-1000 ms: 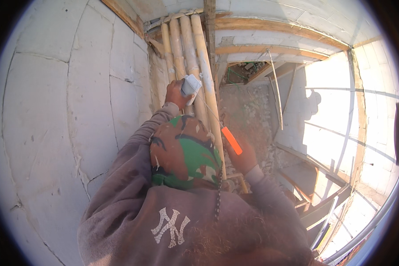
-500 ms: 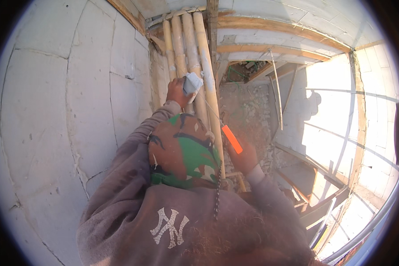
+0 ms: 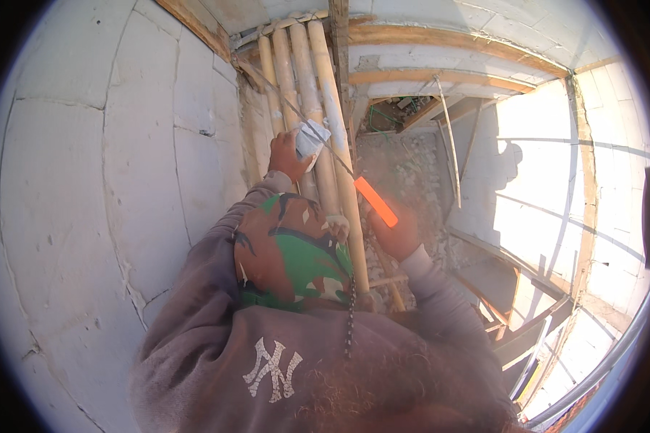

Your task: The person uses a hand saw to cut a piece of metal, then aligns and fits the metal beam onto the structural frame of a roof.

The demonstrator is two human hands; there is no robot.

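Head view: left grip (image 3: 287,157) clasps a whitish angular block (image 3: 310,143), right grip (image 3: 400,234) an orange-handled metal blade (image 3: 375,201); a slipping block risks cutting the left grip.

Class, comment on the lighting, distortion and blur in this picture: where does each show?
Head view: glare bleaches the sunlit right wall, which bears a dark shadow; head view: the fisheye lens curves the wooden beam and leaves black corners; head view: haze softens the right hand and lower sweatshirt, cause unclear.
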